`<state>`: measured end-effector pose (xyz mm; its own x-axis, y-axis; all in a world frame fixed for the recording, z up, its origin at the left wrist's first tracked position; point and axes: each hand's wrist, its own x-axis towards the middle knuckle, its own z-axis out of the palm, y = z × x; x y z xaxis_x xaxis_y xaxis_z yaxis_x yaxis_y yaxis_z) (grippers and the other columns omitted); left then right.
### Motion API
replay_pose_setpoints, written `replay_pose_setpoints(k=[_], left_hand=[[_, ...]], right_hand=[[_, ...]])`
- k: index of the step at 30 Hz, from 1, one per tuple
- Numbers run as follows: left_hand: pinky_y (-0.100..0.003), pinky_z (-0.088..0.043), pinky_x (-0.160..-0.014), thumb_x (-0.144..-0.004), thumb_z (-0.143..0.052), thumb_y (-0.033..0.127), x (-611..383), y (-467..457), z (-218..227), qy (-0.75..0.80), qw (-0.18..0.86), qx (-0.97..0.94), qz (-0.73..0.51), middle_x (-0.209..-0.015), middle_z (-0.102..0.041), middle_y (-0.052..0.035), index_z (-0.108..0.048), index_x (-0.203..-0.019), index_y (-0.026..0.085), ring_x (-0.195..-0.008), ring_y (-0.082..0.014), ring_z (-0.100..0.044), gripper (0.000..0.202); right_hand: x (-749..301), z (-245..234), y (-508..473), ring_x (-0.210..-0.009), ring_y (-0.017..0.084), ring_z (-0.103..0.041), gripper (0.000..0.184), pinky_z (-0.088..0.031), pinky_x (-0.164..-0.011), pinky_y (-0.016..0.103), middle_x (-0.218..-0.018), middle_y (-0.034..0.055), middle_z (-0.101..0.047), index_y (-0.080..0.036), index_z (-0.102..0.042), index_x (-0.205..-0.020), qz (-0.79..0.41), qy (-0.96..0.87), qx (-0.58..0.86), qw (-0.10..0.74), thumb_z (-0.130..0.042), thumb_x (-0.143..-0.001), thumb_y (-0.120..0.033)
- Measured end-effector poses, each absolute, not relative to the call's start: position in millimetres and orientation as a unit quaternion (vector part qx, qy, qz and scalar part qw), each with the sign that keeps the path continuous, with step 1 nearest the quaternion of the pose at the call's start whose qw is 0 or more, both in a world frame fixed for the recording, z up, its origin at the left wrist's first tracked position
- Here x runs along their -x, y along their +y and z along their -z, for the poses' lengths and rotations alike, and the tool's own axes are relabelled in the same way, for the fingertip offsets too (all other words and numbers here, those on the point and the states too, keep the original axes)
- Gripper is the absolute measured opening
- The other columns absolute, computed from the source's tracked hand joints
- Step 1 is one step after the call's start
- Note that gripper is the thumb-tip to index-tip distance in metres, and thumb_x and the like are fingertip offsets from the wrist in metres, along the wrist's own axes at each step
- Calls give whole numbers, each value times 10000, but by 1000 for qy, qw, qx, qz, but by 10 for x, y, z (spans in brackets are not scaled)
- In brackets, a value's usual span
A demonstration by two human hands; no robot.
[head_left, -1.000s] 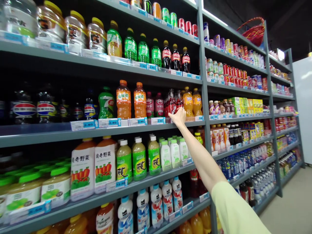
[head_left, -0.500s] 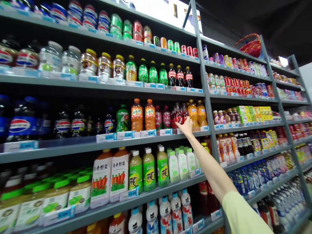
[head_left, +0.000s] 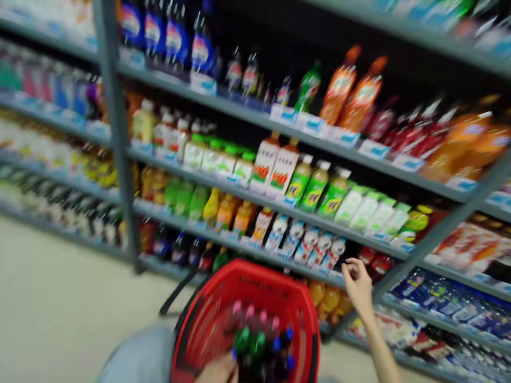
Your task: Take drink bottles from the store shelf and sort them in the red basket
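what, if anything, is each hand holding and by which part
Right hand: nothing visible. Left hand: beside a blue bottle cap, but blur hides any grip.

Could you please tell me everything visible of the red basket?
The red basket looks like plastic, blurred, with slotted walls and black strips along its sides. It is open at the top, in front of the shelves, its near end cut off by the picture. Bottles with pink, green and blue caps are inside. The left hand is within its outline; contact is unclear.

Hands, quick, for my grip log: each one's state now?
Left hand: at the red basket, blurred; grip unclear.
Right hand: loosely open, holding nothing visible.
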<state>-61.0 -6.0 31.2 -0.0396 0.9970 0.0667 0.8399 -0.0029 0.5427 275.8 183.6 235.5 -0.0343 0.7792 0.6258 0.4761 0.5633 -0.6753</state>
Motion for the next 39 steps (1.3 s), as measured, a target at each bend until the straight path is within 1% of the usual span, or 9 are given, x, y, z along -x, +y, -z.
replay_pose_setpoints(k=[2, 4, 7, 12, 16, 20, 28, 34, 39], left_hand=[[-414, -543, -936, -996, -567, 286, 315, -592, -52, 699, 200, -652, -216, -1100, -680, -85, -691, -1044, 171, -1036, -240, -653, 175], [-378, -538, -890, -989, -479, 194, 132, -871, 58, 692, 170, -673, -201, -980, -696, -88, -703, -924, 157, -943, -234, -674, 236], [-314, -527, -788, -970, -492, 199, 69, -926, 105, 682, 117, -695, -195, -894, -687, -73, -692, -856, 165, -835, -207, -675, 232], [-300, -501, -746, -976, -499, 208, 84, -851, 104, 681, 104, -700, -187, -855, -662, -58, -669, -829, 164, -792, -194, -654, 229], [-291, -484, -708, -966, -524, 192, 76, -870, 115, 676, 87, -707, -190, -825, -645, -51, -660, -802, 160, -766, -186, -640, 215], [-297, -473, -682, -978, -505, 195, 78, -862, 124, 674, 80, -709, -192, -819, -639, -55, -670, -819, 152, -749, -186, -630, 233], [-303, -468, -700, -984, -505, 211, 57, -825, 102, 669, 99, -711, -192, -841, -647, -50, -663, -815, 162, -788, -193, -641, 237], [-301, -474, -700, -994, -498, 222, 63, -827, 79, 666, 101, -713, -192, -853, -659, -45, -659, -815, 167, -788, -190, -651, 247], [-305, -493, -697, -984, -503, 211, 61, -829, 83, 669, 98, -711, -192, -854, -668, -51, -665, -815, 166, -768, -195, -655, 238]], right_hand=[[-2745, -1449, 1631, -795, 202, -663, 398, -561, -754, 362, -945, 78, -687, -198, -557, -1086, -212, -685, 486, 499, -618, -811, -479], [-2714, -773, 1417, -801, 196, -665, 444, -564, -766, 362, -1040, 123, -688, -175, -556, -1069, -248, -654, 539, 470, -615, -760, -488], [-2657, -303, 1268, -794, 208, -664, 447, -557, -786, 383, -1024, 138, -701, -165, -587, -1037, -261, -654, 565, 431, -597, -761, -516], [-2679, -242, 1409, -807, 224, -674, 383, -565, -819, 402, -922, 130, -718, -161, -613, -994, -292, -734, 507, 345, -574, -809, -493], [-2703, -152, 1488, -775, 208, -684, 331, -571, -801, 391, -948, 130, -735, -167, -610, -992, -303, -781, 482, 256, -545, -823, -443], [-2710, -38, 1504, -750, 186, -687, 262, -571, -784, 355, -883, 82, -740, -182, -628, -977, -318, -793, 476, 209, -556, -824, -382], [-2762, 134, 1482, -809, 176, -691, 188, -557, -814, 323, -920, 66, -737, -188, -625, -1016, -301, -825, 469, 95, -561, -860, -269], [-2613, 143, 1442, -1104, 236, -657, 319, -497, -1003, 377, -1210, 143, -680, -165, -613, -1201, -246, -856, 455, 1, -563, -898, -252], [-2472, 142, 1475, -1326, 303, -538, 513, -437, -1092, 432, -1434, 210, -536, -146, -479, -1444, -209, -864, 453, -62, -503, -960, -311]])
